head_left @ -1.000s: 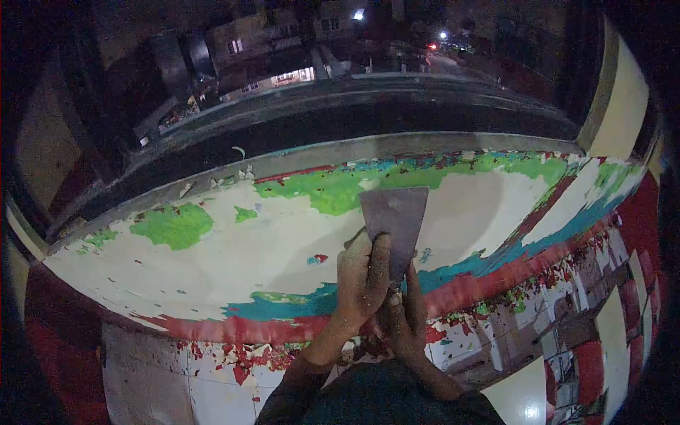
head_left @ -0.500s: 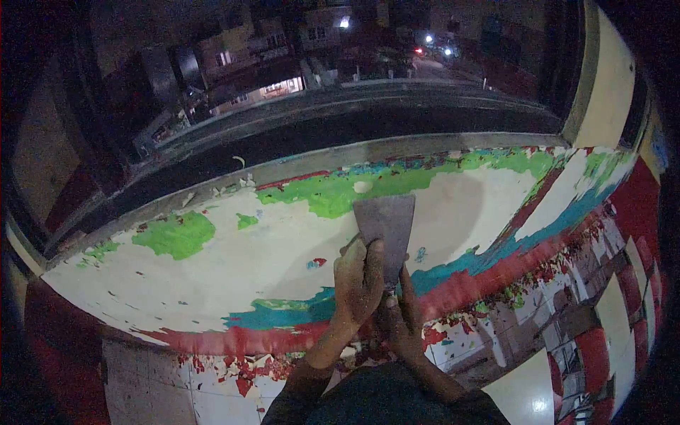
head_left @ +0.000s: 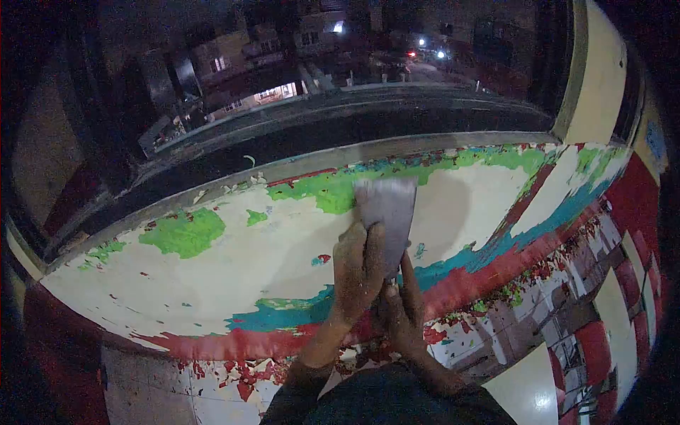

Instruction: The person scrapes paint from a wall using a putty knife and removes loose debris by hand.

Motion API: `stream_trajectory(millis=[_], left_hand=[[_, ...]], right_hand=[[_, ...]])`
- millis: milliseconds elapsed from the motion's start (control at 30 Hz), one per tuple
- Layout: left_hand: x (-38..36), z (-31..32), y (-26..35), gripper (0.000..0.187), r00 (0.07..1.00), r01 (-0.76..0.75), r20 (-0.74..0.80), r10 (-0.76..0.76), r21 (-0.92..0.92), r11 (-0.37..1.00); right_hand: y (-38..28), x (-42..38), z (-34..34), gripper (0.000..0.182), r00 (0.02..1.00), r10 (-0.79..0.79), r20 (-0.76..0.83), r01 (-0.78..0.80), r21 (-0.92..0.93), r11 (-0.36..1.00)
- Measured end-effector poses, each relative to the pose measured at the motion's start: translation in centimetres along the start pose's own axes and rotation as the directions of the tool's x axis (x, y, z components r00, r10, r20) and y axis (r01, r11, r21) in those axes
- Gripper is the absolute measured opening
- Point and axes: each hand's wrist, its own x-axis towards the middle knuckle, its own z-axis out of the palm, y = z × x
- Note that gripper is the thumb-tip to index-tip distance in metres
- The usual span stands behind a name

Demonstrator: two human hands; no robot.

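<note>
A wide metal scraper [head_left: 388, 212] points away from me, its broad edge against the green paint patch [head_left: 326, 195] on the white ledge [head_left: 283, 234]. My left hand [head_left: 358, 269] is closed on the left side of the blade, fingers pressed on the metal. Lower down, my right hand [head_left: 404, 308] is wrapped round the handle, which is mostly hidden. Green, teal and red paint shows in uneven patches around the white surface.
Beyond the ledge is a dark window [head_left: 312, 71] with lights outside. Paint flakes [head_left: 248, 372] lie below the ledge's red front edge [head_left: 219, 346]. A cream post [head_left: 598, 78] stands at the right.
The scraper and both hands have moved slightly forward, away from me, over the green patch. The blade now covers the small white spot that showed near its edge. The view has shifted a little.
</note>
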Motion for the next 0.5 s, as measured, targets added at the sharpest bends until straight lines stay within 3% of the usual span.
stream_trajectory(millis=[100, 167, 200, 233, 333, 400, 500], left_hand=[[0.3, 0.3, -0.2, 0.02, 0.977, -0.189, -0.081, 0.198, 0.115, 0.975], [0.2, 0.3, 0.1, 0.019, 0.987, -0.141, -0.075, 0.141, 0.004, 0.99], [0.4, -0.1, 0.9, 0.02, 1.0, -0.02, -0.024, 0.017, -0.119, 0.993], [0.6, -0.2, 1.3, 0.02, 0.995, 0.102, 0.039, -0.096, -0.232, 0.967], [0.5, 0.6, -0.1, 0.022, 1.0, 0.013, 0.002, -0.013, -0.179, 0.984], [1.1, 0.4, 0.7, 0.022, 0.997, 0.071, 0.043, -0.063, -0.211, 0.975], [0.2, 0.6, 0.1, 0.022, 0.995, 0.095, 0.028, -0.092, -0.176, 0.98]], right_hand=[[1.6, 0.4, -0.3, 0.056, 0.997, -0.058, -0.048, 0.053, -0.102, 0.993], [1.0, 0.2, 0.2, 0.057, 0.998, -0.02, -0.053, 0.02, 0.0, 1.0], [0.6, 0.1, 0.3, 0.057, 0.999, -0.001, -0.052, 0.004, 0.047, 0.999], [0.5, -0.2, 0.1, 0.057, 0.999, -0.007, -0.048, 0.005, -0.023, 1.0], [0.1, 0.0, 0.0, 0.057, 0.998, -0.014, -0.053, 0.009, -0.078, 0.997], [-0.8, 0.5, 0.6, 0.056, 0.996, 0.045, -0.082, -0.039, 0.072, 0.997], [-1.0, -0.2, 0.5, 0.054, 0.997, 0.047, -0.06, -0.046, 0.008, 0.999]])
